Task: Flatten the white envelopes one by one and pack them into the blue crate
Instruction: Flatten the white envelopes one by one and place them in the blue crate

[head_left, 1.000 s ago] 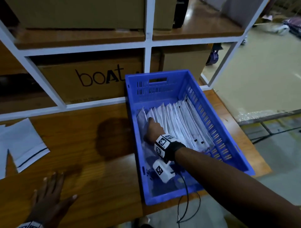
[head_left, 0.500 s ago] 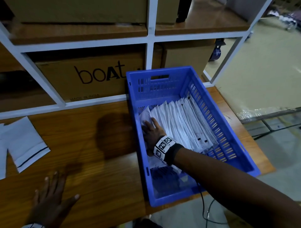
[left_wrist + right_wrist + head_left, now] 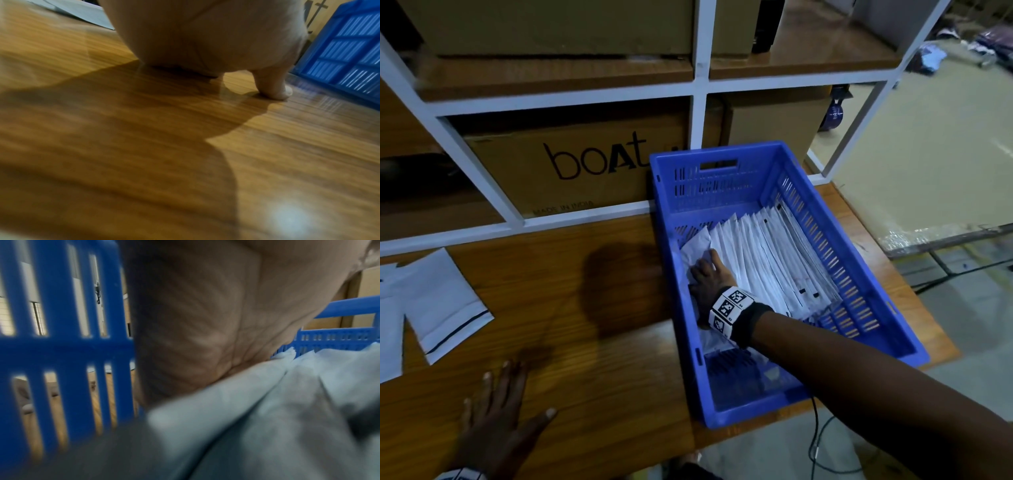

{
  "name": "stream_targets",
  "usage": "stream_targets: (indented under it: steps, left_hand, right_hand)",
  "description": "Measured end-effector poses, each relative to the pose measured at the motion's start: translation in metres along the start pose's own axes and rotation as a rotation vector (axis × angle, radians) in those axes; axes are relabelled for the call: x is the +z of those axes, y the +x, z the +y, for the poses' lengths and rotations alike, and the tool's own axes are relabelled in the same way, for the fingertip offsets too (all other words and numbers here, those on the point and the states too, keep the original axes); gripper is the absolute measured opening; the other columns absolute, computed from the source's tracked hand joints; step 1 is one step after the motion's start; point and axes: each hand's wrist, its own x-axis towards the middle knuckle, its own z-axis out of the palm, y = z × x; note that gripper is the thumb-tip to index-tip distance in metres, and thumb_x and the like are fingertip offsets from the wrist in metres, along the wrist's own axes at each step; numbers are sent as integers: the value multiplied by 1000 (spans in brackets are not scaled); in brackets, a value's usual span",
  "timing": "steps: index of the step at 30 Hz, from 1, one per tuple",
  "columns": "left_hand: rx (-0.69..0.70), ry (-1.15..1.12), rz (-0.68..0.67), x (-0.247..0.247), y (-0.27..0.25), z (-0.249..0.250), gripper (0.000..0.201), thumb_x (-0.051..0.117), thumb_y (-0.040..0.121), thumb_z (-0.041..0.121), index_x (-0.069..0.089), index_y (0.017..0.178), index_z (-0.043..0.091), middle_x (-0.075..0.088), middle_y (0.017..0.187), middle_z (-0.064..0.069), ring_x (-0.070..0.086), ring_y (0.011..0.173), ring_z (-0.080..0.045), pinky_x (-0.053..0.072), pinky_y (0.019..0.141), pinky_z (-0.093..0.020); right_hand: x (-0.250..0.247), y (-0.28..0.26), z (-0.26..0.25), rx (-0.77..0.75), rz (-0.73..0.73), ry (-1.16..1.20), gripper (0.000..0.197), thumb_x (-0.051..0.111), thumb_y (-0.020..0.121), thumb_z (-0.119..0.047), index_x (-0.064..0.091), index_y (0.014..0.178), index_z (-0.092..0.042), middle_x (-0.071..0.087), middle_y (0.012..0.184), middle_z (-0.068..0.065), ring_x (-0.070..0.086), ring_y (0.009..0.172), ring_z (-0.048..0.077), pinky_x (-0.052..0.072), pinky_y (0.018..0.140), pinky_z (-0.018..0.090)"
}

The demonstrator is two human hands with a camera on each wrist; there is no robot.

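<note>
A blue crate (image 3: 717, 192) stands on the right of the wooden table (image 3: 592, 335). A row of white envelopes (image 3: 774, 253) leans on edge inside it. My right hand (image 3: 709, 277) is down in the crate, fingers and palm pressing the leftmost envelope (image 3: 697, 245) against the row. The right wrist view shows the palm (image 3: 205, 321) on that envelope (image 3: 267, 402), next to the slotted crate wall (image 3: 61, 345). My left hand (image 3: 496, 421) lies flat on the table with fingers spread and holds nothing; its thumb (image 3: 273, 84) touches the wood. Loose white envelopes (image 3: 445, 301) lie at the far left.
A white shelf frame (image 3: 700, 102) rises behind the table, holding a cardboard box marked "boAt" (image 3: 571, 168) and other boxes. The table's right edge is close beside the crate. A black cable (image 3: 816, 442) hangs below the front edge. The near end of the crate holds no envelopes.
My right hand has gone from a curled grip low in the crate to fingers laid over the leftmost envelope, pushing it toward the row. The left hand stayed flat on the table.
</note>
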Motion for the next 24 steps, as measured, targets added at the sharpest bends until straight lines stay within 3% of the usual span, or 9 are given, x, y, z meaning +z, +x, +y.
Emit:
stream_targets:
  steps: [4,10,18,24]
  left_hand:
    - [12,-7,-3,2,0,-1,132,-1,44,110,-34,149,36,-50,151,15,-35,148,-20,-11,123,-53]
    - [34,-1,32,4,-2,0,128,-1,48,108,-34,150,38,-50,151,14,-34,149,-21,-11,123,-52]
    - [32,-2,66,11,5,-9,128,2,51,108,-28,153,37,-43,157,12,-27,152,-22,-7,123,-52]
    - [21,-19,79,13,9,-11,131,3,46,110,-29,151,39,-41,157,14,-23,154,-23,-6,123,-54]
  right_hand:
    - [5,2,0,7,12,-1,76,38,94,-66,23,159,-28,16,165,11,5,151,39,-7,118,63]
    - [18,10,3,-43,-4,32,99,52,81,-78,10,159,-33,1,168,10,-6,153,35,-12,115,66]
    - [20,-1,12,-110,141,123,90,43,88,-74,11,160,-30,-1,168,6,-7,154,30,-6,117,65]
    - [8,-16,30,-66,178,220,99,38,81,-84,10,160,-32,-2,168,6,-7,154,29,-14,116,62]
